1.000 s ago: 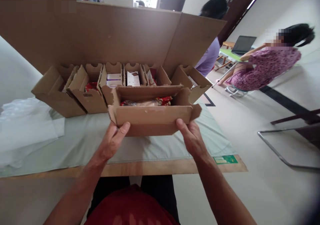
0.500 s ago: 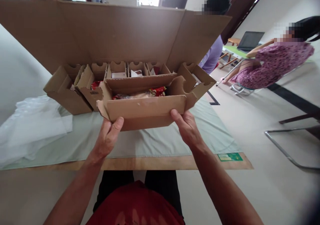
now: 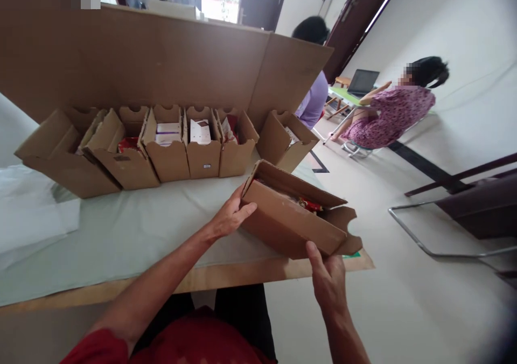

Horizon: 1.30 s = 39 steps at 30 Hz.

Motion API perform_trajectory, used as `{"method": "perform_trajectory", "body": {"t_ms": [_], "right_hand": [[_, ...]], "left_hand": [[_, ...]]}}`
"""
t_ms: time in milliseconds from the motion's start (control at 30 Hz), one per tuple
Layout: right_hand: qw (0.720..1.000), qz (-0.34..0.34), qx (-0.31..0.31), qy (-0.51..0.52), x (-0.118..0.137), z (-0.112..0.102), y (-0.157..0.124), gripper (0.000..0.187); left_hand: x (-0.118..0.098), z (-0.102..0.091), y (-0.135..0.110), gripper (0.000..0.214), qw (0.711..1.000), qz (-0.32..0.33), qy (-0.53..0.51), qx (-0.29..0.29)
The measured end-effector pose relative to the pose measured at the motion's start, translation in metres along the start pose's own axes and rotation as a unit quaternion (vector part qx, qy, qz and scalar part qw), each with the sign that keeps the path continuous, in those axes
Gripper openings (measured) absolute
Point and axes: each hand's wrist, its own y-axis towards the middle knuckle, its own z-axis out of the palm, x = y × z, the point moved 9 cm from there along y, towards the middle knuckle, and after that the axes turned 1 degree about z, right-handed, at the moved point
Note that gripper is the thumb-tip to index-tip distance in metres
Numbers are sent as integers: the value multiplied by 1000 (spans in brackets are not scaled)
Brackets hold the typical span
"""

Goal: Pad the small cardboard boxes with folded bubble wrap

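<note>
Between both hands I hold a long open cardboard box point(image 3: 293, 218), tilted with its right end lower, over the table's right front. My left hand point(image 3: 232, 213) grips its left end, thumb on the near wall. My right hand point(image 3: 329, 270) supports the lower right end from below, thumb pressed on the near wall. A red packet point(image 3: 311, 205) and some clear wrapping show inside. Behind it, several similar cardboard boxes stand in a row; one has white cartons point(image 3: 168, 132), another a white pack point(image 3: 200, 131), another a red packet point(image 3: 130, 144).
A tall cardboard panel point(image 3: 169, 57) rises behind the row. White plastic bags point(image 3: 32, 213) lie on the left of the cloth-covered table point(image 3: 169, 224). One person point(image 3: 315, 100) sits beyond the panel, another point(image 3: 391, 113) by a laptop point(image 3: 363, 83). A metal-framed chair point(image 3: 428, 253) stands right.
The held box has moved right and turned, its right end swinging down towards me. Both hands moved with it, uncovering the middle boxes of the row. My view has shifted too.
</note>
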Motion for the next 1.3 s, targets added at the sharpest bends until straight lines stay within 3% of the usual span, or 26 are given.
{"method": "perform_trajectory", "body": {"t_ms": [100,233,400,600,800,1000,1167,1300], "right_hand": [[998,-17,-57,-6,-10,-1,-5,57],[998,-29,-56,-9,-20,16,-13,64],[994,-105,-22,-21,-19,47,-25,75],[981,-184,5,-64,-8,73,-25,75],[969,-228,-17,-94,-6,76,-10,74],[968,-231,-2,-99,-3,89,9,74],[967,-235,27,-98,1,107,33,73],[962,-246,42,-105,3,124,60,72]], "left_hand": [[20,9,42,63,1000,-11,1,25],[39,6,86,63,998,-8,62,13],[58,-12,107,56,985,-39,155,-56],[86,-4,95,59,983,-69,162,-52],[93,1,80,59,983,-59,168,-53],[112,15,54,63,979,-61,191,-37],[129,20,29,65,973,-40,215,-74],[131,20,24,65,970,-42,220,-97]]}}
